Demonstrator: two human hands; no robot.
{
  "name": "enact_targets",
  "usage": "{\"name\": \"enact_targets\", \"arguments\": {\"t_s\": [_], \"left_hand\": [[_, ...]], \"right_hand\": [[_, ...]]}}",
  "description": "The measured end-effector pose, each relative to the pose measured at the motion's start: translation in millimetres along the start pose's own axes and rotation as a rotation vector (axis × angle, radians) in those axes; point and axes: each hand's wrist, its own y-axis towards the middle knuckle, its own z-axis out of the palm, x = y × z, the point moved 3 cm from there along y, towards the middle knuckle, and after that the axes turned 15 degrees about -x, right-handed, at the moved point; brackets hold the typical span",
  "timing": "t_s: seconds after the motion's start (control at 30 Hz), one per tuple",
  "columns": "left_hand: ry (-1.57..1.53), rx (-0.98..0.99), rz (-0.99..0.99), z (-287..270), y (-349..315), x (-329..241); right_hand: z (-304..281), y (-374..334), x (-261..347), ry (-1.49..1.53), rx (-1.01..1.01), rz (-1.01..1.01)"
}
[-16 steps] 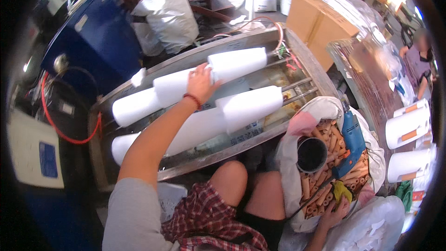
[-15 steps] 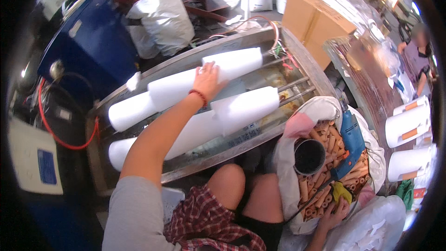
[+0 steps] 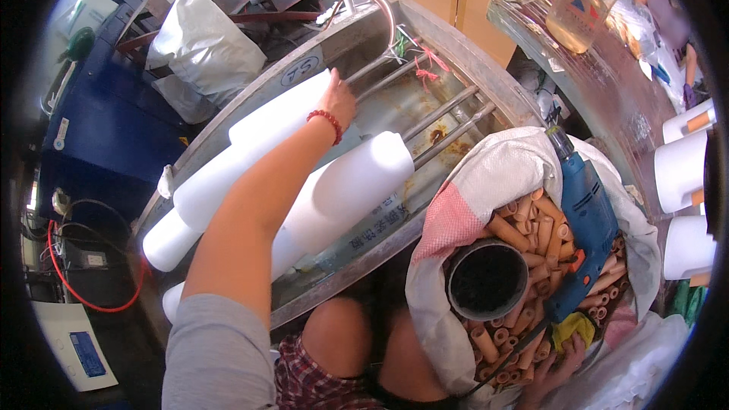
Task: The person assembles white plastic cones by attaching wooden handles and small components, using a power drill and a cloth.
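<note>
My left hand (image 3: 339, 102), with a red bead bracelet, presses at the upper right end of the far row of white foam-like rolls (image 3: 254, 118). Its fingers look stretched against that end. Nearer to me lies a second row of white rolls (image 3: 345, 190), with metal rods (image 3: 448, 118) sticking out of it. At the lower right my right hand (image 3: 558, 368) is closed on a yellow cloth (image 3: 573, 329), over a sack of short brown tubes (image 3: 524, 235). A blue power drill (image 3: 585, 220) lies on the tubes beside the cloth.
The rolls lie in a long trough with a worn rim (image 3: 486, 53). A dark round container (image 3: 487, 279) stands among the tubes. Beyond are a cardboard box (image 3: 486, 0), a table (image 3: 524, 19) with a jar (image 3: 583, 4), and more white rolls (image 3: 683, 171). A person is partly visible at far right.
My left hand has gone from the top of the far row to its right end. The far rolls sit further down-left, baring more rod. The view has shifted right; my right hand stays by the cloth.
</note>
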Motion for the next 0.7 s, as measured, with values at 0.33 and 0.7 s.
{"name": "enact_targets", "arguments": {"t_s": [0.33, 0.7], "left_hand": [[-0.059, 0.509, 0.028, 19, -136, 68], [-0.427, -0.265, -1.016, -100, -339, 239]], "right_hand": [[-2, -1, -9, 0.077, -0.085, -0.012], [-2, -8, -44, 0.936, -0.342, 0.558]]}}
